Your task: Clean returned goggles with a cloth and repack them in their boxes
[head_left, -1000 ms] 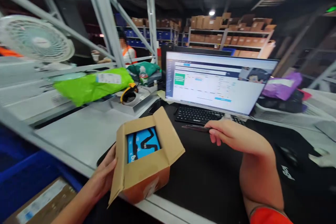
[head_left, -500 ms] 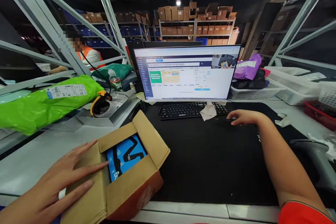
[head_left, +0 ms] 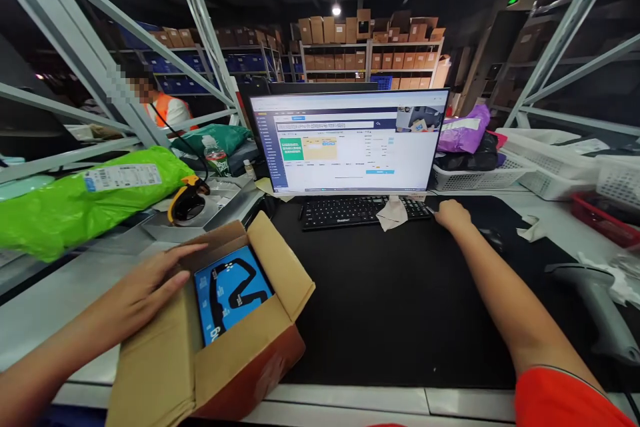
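Note:
An opened cardboard box (head_left: 250, 360) sits tilted at the front left, its flaps folded outward. Inside it lies a blue printed box (head_left: 235, 293) with a black shape on top. My left hand (head_left: 155, 287) rests on the left flap, fingers stretched toward the box's opening. Over the mat, my right hand (head_left: 453, 215) is closed beside the right end of the black keyboard (head_left: 345, 213). Whatever its fingertips grip is too small to make out. A crumpled white tissue (head_left: 393, 215) lies on the keyboard's edge, and a black mouse (head_left: 493, 239) is partly behind my right forearm.
A lit monitor (head_left: 350, 147) stands behind the keyboard. To the left are a green parcel (head_left: 95, 193) and a tape dispenser (head_left: 187, 203). At right are a grey handheld scanner (head_left: 595, 300), white baskets (head_left: 480, 177) and a purple parcel (head_left: 465, 133). Another person (head_left: 167, 110) is beyond the frame.
My right hand has drawn its fingers closed near the keyboard's end. My left hand has shifted up along the flap toward the far corner, uncovering more of the blue box.

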`<state>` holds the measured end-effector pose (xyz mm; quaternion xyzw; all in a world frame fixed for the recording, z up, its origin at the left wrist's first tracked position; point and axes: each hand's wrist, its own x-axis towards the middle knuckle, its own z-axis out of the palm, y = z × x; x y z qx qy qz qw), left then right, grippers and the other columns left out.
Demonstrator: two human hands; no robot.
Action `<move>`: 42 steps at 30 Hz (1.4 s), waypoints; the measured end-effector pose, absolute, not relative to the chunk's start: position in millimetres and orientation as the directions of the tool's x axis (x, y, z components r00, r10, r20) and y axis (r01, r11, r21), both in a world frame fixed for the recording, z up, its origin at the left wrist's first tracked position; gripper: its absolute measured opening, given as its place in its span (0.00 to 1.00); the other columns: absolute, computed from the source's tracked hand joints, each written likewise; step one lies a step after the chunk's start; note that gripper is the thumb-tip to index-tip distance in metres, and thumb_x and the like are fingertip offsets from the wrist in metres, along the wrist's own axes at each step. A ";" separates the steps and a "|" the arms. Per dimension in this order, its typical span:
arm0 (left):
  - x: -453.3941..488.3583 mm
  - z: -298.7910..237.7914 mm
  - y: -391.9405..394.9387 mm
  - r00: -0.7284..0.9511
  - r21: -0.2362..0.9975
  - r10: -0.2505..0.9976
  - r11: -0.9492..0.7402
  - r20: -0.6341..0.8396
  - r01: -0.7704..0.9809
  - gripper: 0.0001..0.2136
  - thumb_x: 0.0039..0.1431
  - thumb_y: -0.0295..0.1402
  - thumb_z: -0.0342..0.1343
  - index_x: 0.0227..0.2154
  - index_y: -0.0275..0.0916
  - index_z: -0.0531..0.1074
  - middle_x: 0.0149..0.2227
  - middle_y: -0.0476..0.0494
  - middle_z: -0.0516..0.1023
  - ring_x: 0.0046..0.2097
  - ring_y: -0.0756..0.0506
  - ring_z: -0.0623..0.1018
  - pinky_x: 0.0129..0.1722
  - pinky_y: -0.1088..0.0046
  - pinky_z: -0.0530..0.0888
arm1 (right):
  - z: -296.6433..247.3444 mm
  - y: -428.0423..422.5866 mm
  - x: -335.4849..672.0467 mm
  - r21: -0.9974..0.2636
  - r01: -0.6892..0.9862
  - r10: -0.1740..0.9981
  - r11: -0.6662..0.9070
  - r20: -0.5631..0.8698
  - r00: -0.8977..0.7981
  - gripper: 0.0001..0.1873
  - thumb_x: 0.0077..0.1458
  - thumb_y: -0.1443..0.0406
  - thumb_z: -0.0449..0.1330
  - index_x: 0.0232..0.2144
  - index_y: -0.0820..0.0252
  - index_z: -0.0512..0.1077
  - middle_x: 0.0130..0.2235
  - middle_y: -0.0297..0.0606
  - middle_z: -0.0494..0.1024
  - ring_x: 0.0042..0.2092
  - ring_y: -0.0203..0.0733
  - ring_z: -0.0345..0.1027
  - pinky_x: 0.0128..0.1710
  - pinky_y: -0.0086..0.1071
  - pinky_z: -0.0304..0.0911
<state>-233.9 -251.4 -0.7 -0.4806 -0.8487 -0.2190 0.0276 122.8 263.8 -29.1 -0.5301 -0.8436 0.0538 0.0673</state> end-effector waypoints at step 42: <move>-206.6 -81.0 -190.2 -0.926 0.929 0.180 0.112 0.331 0.354 0.35 0.65 0.59 0.17 0.18 0.44 0.60 0.19 0.47 0.65 0.27 0.44 0.68 0.30 0.67 0.65 | -48.9 -37.8 43.1 -0.621 -0.071 0.038 0.780 0.160 -0.986 0.62 0.47 0.54 0.73 0.72 0.44 0.39 0.74 0.42 0.41 0.74 0.56 0.38 0.70 0.54 0.44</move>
